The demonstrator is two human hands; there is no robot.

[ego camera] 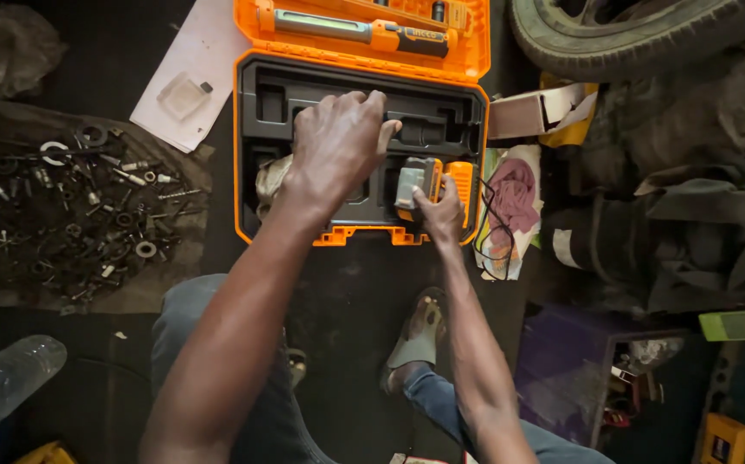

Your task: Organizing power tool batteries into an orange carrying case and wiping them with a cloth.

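Observation:
An open orange tool case (pixel 244 155) with a black moulded inner tray lies on the dark floor in front of me. My left hand (pixel 334 142) rests fist-like on the middle of the tray, fingers curled down over a raised part. My right hand (pixel 439 210) grips a grey and orange battery pack (pixel 413 180) at the tray's lower right compartment. A pale rag (pixel 271 179) sits in the tray's left side. The raised lid (pixel 364 30) holds an orange and grey tool.
Several bolts, nuts and washers (pixel 80 206) lie on a cloth at left. White paper with a small clear bottle (pixel 185 93) is above them. A tyre (pixel 630 34), dark clothes, a pink rag (pixel 514 198) and boxes crowd the right. A plastic bottle (pixel 3 378) lies lower left.

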